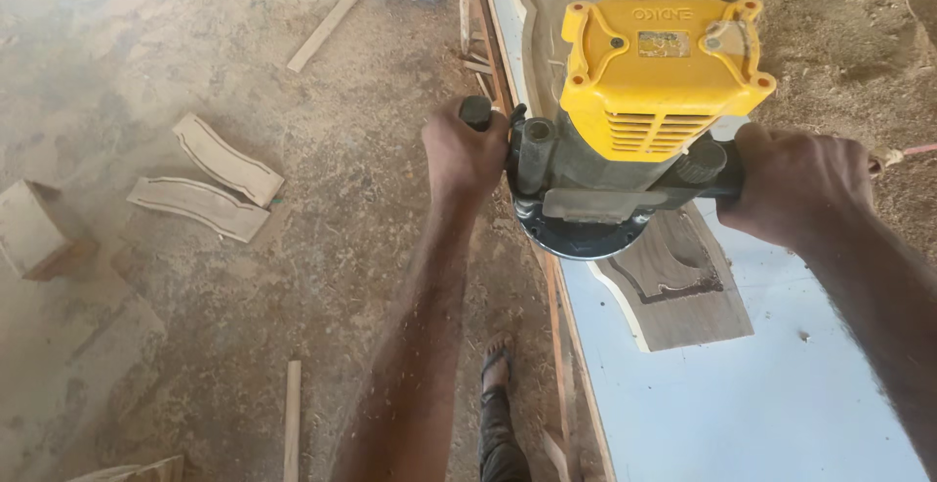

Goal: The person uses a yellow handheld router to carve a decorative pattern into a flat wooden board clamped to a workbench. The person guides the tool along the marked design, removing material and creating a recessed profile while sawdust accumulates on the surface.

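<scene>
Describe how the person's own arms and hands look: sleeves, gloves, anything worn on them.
Both arms are bare to the frame edge, with no sleeves in view. The left hand and right hand wear no gloves, and no rings, watch or bands show. Fine pale sawdust specks both forearms.

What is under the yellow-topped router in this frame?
The router sits on a shaped wooden board lying on a pale blue bench. Its round base hides the cutter and the wood directly beneath. The left hand and right hand grip its handles.
</scene>
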